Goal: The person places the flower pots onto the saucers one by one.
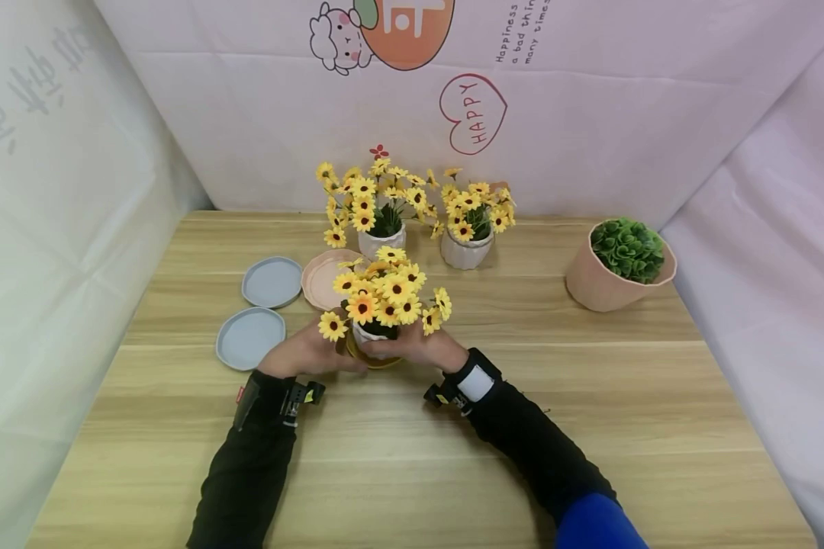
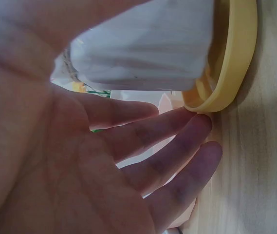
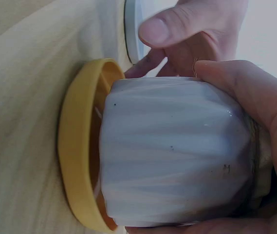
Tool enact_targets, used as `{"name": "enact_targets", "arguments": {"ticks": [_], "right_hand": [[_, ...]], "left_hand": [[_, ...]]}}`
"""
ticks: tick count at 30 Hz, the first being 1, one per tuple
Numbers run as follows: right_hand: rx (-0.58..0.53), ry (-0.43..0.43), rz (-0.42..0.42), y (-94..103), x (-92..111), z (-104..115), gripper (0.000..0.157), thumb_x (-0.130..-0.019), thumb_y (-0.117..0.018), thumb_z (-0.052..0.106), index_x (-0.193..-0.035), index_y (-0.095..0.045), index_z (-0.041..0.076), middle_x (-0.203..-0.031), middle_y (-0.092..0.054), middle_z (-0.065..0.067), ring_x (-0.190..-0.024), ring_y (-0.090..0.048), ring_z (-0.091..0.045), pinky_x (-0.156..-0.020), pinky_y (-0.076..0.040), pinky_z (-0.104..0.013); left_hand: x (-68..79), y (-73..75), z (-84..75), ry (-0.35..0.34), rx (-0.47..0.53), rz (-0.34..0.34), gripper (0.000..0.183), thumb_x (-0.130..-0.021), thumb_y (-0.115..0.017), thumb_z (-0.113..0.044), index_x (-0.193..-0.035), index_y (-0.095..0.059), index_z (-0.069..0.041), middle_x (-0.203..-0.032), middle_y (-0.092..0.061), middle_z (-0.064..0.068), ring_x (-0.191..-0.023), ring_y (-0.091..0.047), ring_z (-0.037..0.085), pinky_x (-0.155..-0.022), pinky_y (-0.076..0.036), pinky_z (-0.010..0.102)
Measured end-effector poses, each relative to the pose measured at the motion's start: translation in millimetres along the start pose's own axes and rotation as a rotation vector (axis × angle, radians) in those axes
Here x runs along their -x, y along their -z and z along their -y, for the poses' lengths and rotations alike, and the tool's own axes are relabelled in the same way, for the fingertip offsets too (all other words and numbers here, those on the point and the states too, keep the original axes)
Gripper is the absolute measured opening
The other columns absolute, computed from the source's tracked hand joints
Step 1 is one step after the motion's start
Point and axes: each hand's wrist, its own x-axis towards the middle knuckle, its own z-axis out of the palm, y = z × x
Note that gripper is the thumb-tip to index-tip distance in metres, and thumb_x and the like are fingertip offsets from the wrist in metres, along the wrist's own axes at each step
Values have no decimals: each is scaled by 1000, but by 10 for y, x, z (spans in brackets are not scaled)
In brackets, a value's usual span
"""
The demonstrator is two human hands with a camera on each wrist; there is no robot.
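A white ribbed flowerpot with yellow daisy-like flowers stands over a yellow saucer, its base within the rim. My right hand grips the pot, thumb on one side and fingers round the other in the right wrist view. On the other side, my left hand is held beside the pot and saucer with its fingers extended. In the left wrist view its fingertips are right at the saucer's rim, and the thumb side passes close by the pot.
Behind stand two more white pots of yellow flowers. A pink saucer and two grey-blue saucers lie at the left. A pink pot with a green plant stands at the right. White cloth hangs round the table.
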Motion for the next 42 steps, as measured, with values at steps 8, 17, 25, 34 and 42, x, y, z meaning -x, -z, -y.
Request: {"name": "enact_targets", "arguments": {"ticks": [8, 17, 25, 34, 42], "right_hand": [[0, -32, 38, -43, -9, -38, 83, -90, -84, 15, -159, -38, 10, -156, -51, -11, -150, -47, -28, -127, -39, -48], [1, -8, 29, -34, -12, -70, 79, -88, -85, 14, -155, -43, 11, -152, -55, -10, -146, -51, -27, -124, -42, -46], [15, 23, 72, -8, 5, -94, 77, -91, -85, 19, -156, -45, 14, -153, -55, -6, -147, -50, -24, -126, -40, -46], [74, -34, 82, 69, 199, -215, 96, -86, -86, 22, -162, -30, 6, -163, -43, -13, -154, -39, -30, -131, -31, -50], [19, 86, 28, 26, 210, -250, 97, -85, -88, 14, -162, -29, 12, -160, -44, -8, -154, -39, -26, -131, -29, -50]], "left_hand": [[15, -11, -18, 35, 81, 6, 96, -82, -90, -9, -161, -34, -5, -162, -46, 17, -151, -44, 38, -128, -33, 59], [5, -33, -33, -8, 56, -9, 98, -81, -90, -9, -161, -33, -3, -161, -47, 20, -150, -45, 40, -127, -34, 59], [6, -48, -92, 19, -9, -46, 98, -82, -90, -9, -162, -33, -4, -163, -46, 20, -151, -45, 40, -127, -35, 57], [5, -123, -76, -87, -129, -107, 100, -82, -90, -17, -163, -33, -7, -162, -47, 21, -148, -48, 42, -123, -38, 62], [-14, -201, -159, 5, -120, -140, 100, -84, -88, -12, -163, -29, -2, -163, -43, 24, -152, -44, 42, -127, -34, 58]]}}
